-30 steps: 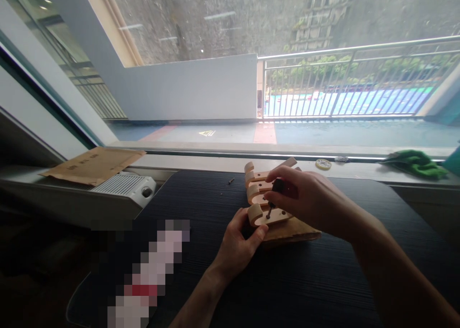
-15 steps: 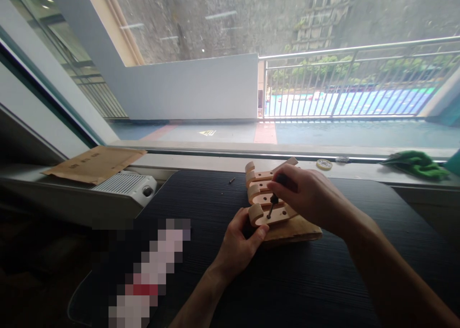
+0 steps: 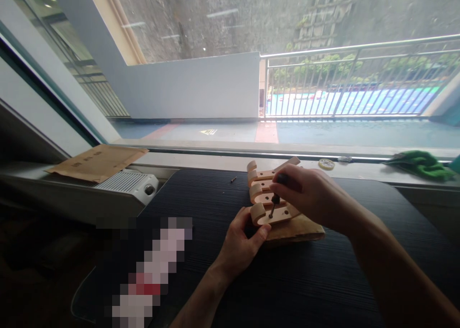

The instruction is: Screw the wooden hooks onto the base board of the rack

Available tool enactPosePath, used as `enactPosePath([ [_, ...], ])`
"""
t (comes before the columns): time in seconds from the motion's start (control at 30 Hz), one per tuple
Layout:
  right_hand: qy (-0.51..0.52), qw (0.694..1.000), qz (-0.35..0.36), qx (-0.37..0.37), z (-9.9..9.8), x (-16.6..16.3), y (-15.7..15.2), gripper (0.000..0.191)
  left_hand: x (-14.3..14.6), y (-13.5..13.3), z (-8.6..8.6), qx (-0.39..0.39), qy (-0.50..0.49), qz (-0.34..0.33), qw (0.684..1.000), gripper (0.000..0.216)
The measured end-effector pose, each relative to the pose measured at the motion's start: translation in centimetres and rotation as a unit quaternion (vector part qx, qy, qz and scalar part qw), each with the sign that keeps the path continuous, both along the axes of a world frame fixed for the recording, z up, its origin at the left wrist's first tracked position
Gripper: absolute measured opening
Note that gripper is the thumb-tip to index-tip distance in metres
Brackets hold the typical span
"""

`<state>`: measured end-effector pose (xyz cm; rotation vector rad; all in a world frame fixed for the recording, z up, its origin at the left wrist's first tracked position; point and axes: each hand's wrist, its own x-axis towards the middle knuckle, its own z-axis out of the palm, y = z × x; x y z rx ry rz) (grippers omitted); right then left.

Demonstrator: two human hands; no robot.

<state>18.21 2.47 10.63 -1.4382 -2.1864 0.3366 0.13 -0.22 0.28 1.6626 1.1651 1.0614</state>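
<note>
A row of pale wooden hooks on a wooden board lies on a brown paper wrapper on the dark table. My left hand grips the nearest hook, thumb pressed against its rounded end. My right hand is closed round the black handle of a small screwdriver, whose tip stands in the face of that nearest hook. A loose screw lies on the table just left of the hooks.
A brown cardboard envelope rests on a white heater at the left. On the window sill sit a roll of tape and a green cloth. A pixelated object lies at the table's near left.
My right hand has turned slightly on the screwdriver, whose tip stays on the nearest hook. The left hand keeps its hold. The view has shifted a little.
</note>
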Motion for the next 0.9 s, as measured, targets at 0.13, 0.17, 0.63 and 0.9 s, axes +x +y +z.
enactPosePath([
  [0.13,0.009,1.000,-0.017,0.003,-0.2,0.2,0.4,0.027,0.0,0.1,0.1,0.000,-0.002,0.000,1.000,0.024],
  [0.17,0.006,1.000,-0.015,0.005,-0.2,0.2,0.3,0.027,0.0,0.1,0.1,0.000,-0.003,-0.002,1.000,0.023],
  [0.63,-0.006,0.999,0.025,0.024,0.3,-0.5,-0.8,0.023,-0.1,0.0,0.2,-0.008,-0.005,-0.004,1.000,0.021],
  [0.9,0.000,1.000,-0.026,0.013,-0.1,-0.2,0.1,0.029,0.0,0.0,0.1,-0.006,-0.011,-0.009,1.000,0.023],
])
